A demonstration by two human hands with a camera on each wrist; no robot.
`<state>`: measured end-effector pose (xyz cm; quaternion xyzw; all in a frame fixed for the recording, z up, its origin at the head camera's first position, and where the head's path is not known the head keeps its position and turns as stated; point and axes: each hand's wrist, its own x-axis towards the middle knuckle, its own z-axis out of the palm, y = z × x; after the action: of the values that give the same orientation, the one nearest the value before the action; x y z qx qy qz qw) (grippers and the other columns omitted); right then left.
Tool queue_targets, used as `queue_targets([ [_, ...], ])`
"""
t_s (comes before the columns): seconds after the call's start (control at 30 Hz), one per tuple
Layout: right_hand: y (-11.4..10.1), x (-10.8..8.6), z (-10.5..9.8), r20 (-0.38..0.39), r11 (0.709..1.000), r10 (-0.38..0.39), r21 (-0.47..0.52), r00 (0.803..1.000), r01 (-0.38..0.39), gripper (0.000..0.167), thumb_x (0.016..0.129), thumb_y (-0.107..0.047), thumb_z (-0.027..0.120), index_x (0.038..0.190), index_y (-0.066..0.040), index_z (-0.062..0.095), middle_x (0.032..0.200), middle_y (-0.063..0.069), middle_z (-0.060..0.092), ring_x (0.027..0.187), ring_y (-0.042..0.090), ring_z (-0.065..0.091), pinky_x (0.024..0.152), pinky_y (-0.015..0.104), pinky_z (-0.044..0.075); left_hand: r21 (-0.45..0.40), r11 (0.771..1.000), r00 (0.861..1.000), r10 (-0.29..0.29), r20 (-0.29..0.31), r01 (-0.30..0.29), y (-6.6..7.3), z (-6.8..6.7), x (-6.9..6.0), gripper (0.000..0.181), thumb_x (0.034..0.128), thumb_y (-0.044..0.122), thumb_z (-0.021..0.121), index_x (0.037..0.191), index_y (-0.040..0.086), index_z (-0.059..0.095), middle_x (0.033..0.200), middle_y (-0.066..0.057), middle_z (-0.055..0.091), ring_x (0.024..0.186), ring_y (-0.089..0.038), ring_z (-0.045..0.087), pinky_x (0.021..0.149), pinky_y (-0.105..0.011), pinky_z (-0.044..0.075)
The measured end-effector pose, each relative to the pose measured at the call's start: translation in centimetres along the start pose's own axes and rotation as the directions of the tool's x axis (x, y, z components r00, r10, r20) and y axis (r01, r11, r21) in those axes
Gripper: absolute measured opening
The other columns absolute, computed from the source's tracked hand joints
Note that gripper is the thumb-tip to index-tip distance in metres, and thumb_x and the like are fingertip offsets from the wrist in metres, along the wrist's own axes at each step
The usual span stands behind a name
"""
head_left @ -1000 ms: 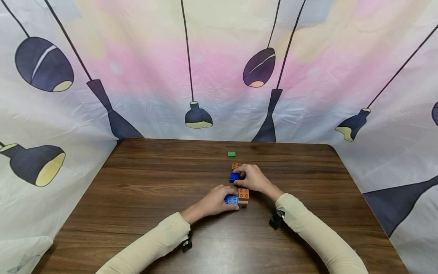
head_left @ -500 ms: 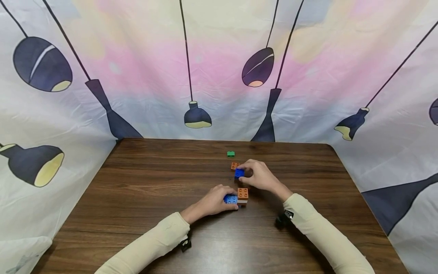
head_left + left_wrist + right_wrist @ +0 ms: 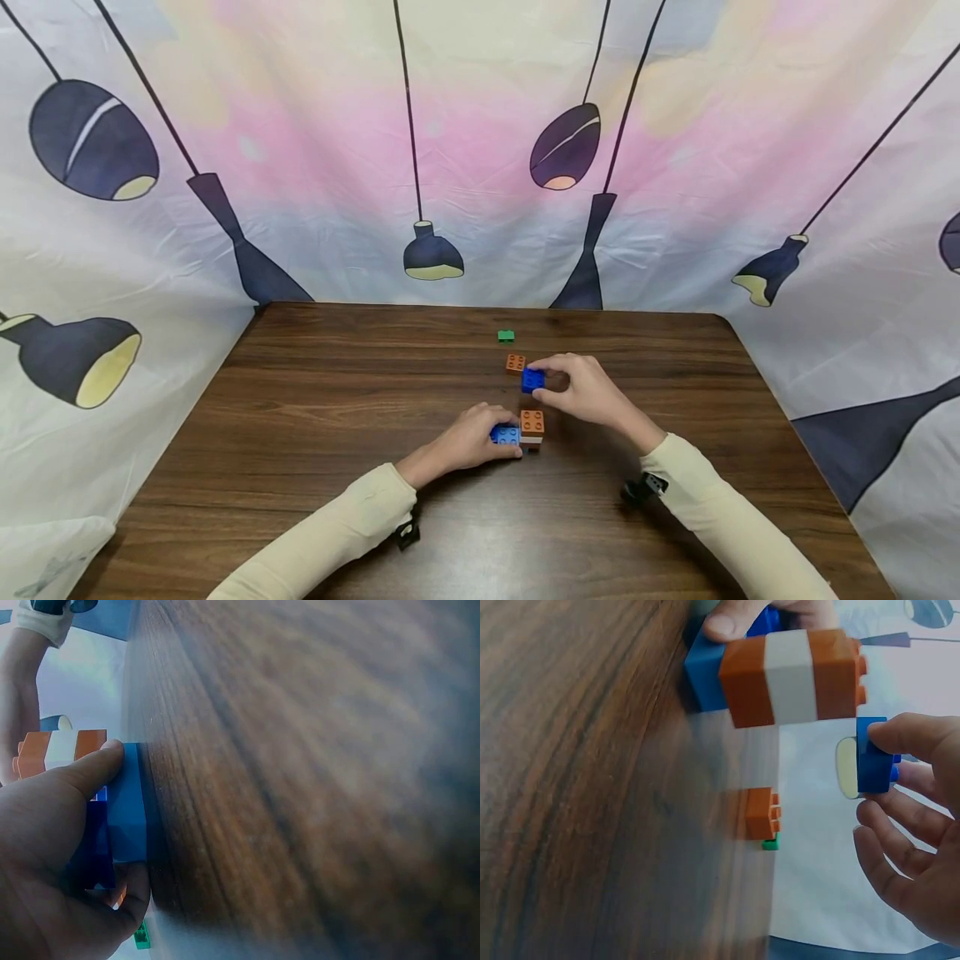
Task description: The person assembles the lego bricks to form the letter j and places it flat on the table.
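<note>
My right hand [image 3: 588,390] pinches a dark blue brick [image 3: 533,381] between thumb and fingers; the right wrist view shows this brick [image 3: 874,755] held above the table. My left hand [image 3: 471,437] grips a blue brick assembly [image 3: 507,437], light blue with a dark blue brick on it, partly hidden by the fingers. Against its right side stands a stack [image 3: 532,423] of orange, white and orange layers. In the left wrist view the hand [image 3: 52,847] curls round the light blue brick [image 3: 127,802], which lies low at the tabletop.
An orange brick [image 3: 516,362] lies on the table just left of and behind the dark blue brick. Farther back is a small green brick [image 3: 506,337]. A patterned cloth [image 3: 495,150] hangs behind the brown table [image 3: 337,375].
My right hand has lifted the dark blue brick and moved it to the right, uncovering more of the loose orange brick. My left hand has stayed on the blue assembly.
</note>
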<state>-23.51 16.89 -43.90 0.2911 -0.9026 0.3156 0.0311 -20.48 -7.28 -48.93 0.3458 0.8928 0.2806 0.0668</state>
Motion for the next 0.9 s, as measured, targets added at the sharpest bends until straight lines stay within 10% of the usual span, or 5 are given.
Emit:
queue_targets([
  [0.9, -2.0, -3.2, 0.0, 0.031, 0.996, -0.089, 0.009, 0.996, 0.088, 0.04, 0.092, -0.025, 0.078, 0.129, -0.012, 0.071, 0.12, 0.005, 0.072, 0.101, 0.027, 0.068, 0.078, 0.041, 0.056, 0.001, 1.0, 1.0, 0.022, -0.009, -0.022, -0.1, 0.0, 0.1, 0.04, 0.0903, 0.034, 0.08, 0.121, 0.009, 0.073, 0.11, -0.001, 0.074, 0.087, -0.01, 0.057, 0.075, -0.027, 0.044],
])
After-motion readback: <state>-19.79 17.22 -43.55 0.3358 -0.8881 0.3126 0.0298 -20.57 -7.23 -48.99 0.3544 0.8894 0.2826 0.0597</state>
